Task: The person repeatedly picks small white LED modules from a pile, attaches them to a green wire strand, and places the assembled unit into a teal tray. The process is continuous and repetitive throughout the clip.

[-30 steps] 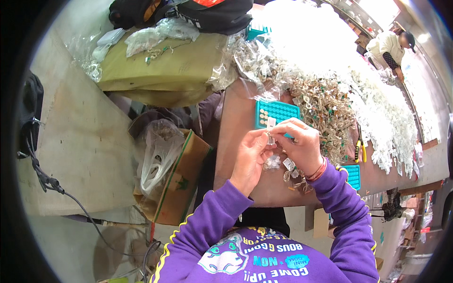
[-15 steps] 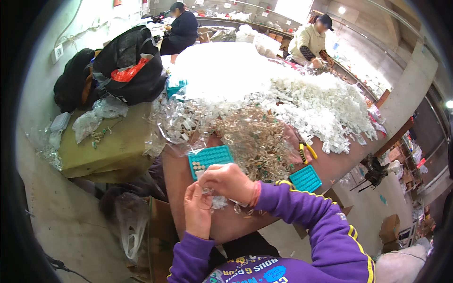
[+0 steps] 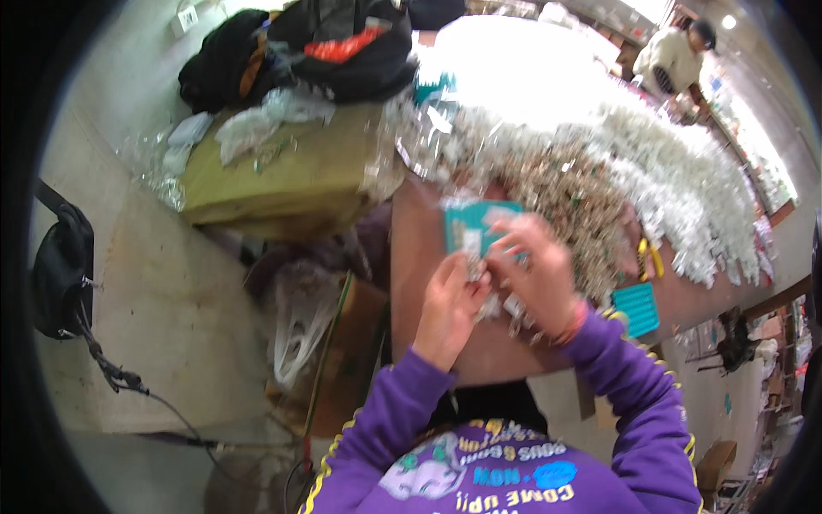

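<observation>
My left hand (image 3: pixel 449 301) and my right hand (image 3: pixel 533 272) meet over the near edge of a brown table (image 3: pixel 428 283), fingers pinched together on a small clear plastic packet (image 3: pixel 473 257) between them. The view is blurred, so what is inside the packet cannot be made out. Just beyond my fingers lies a teal grid tray (image 3: pixel 476 224), partly hidden by my right hand. A few small clear pieces (image 3: pixel 514 313) lie on the table under my right wrist. Purple sleeves cover both forearms.
A large heap of clear and white small packets (image 3: pixel 616 163) covers the far table. A second teal tray (image 3: pixel 634 308) and yellow-handled pliers (image 3: pixel 644 255) lie to the right. A cardboard box with a plastic bag (image 3: pixel 300 330) stands left. Another person (image 3: pixel 672 56) works far off.
The view has swung back and forth, ending a little to the left and blurred. My hands stay together in front of the teal tray, still working the small packet.
</observation>
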`<state>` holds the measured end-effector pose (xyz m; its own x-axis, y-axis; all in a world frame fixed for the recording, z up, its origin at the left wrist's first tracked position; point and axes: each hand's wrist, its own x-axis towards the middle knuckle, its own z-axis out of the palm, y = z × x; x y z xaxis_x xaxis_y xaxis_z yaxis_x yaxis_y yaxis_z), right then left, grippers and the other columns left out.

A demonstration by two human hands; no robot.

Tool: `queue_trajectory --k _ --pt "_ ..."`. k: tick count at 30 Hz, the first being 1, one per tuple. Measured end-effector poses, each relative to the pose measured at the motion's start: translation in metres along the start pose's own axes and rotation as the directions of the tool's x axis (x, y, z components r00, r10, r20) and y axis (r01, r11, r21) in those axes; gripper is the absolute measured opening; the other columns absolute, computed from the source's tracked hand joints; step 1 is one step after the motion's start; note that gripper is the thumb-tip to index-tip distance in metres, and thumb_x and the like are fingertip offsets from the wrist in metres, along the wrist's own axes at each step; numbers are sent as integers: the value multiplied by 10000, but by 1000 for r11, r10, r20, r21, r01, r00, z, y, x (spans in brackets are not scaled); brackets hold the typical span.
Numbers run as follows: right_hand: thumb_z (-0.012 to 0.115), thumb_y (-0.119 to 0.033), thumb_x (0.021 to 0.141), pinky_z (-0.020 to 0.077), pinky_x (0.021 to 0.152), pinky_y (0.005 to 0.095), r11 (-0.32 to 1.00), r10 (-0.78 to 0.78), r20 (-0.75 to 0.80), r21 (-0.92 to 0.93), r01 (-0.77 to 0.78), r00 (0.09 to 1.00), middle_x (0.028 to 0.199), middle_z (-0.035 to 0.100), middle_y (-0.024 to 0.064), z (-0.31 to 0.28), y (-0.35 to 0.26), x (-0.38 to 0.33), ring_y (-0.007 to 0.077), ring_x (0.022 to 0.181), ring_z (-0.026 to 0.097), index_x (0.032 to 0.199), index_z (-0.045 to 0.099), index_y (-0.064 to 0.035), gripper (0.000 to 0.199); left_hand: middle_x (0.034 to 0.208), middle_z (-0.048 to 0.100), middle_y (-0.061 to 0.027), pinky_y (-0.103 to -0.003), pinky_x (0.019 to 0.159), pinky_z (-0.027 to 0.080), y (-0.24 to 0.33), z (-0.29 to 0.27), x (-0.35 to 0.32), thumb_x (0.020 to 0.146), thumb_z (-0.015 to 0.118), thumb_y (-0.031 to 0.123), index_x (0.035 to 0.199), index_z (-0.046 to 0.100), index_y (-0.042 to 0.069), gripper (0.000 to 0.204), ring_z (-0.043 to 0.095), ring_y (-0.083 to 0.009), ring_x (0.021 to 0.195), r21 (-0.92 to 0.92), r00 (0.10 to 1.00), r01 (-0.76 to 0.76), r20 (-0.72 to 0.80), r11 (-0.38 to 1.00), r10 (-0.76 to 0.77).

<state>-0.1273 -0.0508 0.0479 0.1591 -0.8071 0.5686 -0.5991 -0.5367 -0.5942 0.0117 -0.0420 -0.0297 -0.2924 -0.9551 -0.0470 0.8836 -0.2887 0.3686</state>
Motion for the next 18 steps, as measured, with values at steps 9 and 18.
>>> queue_trajectory --k 9,18 --pt "694 -101 858 487 616 232 842 336 249 353 -408 909 821 647 19 -19 1 -4 92 692 601 929 667 -18 113 1050 600 -16 -261 840 505 -7 23 -16 1000 526 218 1214 524 56 268 584 -114 916 -15 978 177 119 984 -174" --pt "727 -60 763 558 719 343 956 -278 110 -62 286 954 1015 635 114 -22 -9 -29 272 858 662 1094 671 -44 336 1147 596 -34 -323 886 494 -6 25 -27 1009 500 292 1255 507 113 304 583 -142 1022 -133 953 259 197 957 -230"
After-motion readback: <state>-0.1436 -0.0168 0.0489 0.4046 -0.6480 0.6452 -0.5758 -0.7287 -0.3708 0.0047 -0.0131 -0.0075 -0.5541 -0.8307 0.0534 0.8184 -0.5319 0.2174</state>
